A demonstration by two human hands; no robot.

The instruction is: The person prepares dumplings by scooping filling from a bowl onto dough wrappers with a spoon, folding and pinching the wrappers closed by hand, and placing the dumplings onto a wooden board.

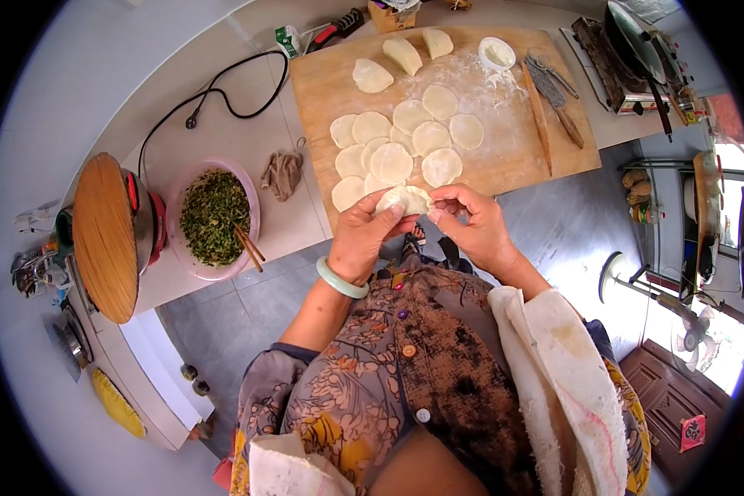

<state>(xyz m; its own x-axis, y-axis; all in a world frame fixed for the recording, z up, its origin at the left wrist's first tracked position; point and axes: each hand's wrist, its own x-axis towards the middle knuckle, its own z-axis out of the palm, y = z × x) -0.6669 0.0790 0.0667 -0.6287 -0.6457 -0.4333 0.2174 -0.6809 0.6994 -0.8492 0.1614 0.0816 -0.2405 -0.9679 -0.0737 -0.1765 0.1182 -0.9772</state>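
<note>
A half-moon dumpling (405,200) with a crimped edge is held up between both hands, just above the near edge of the wooden board (504,178). My left hand (366,231) is closed on its left side, with the thumb lying across its front. At the right end, the fingers of my right hand (471,221) pinch the dough edge. Several round dumpling wrappers (391,164) lie overlapping on the board behind the hands. Left of them stands a pink bowl (253,194) of chopped green filling (213,211), with chopsticks (246,245) leaning in it.
Dough pieces (403,55) and a small bowl of flour (497,54) sit toward the board's back. A rolling pin (538,120) and a knife (554,97) lie right. A crumpled cloth (282,174) and a black cord (215,87) are left, beyond a round wooden lid (106,240).
</note>
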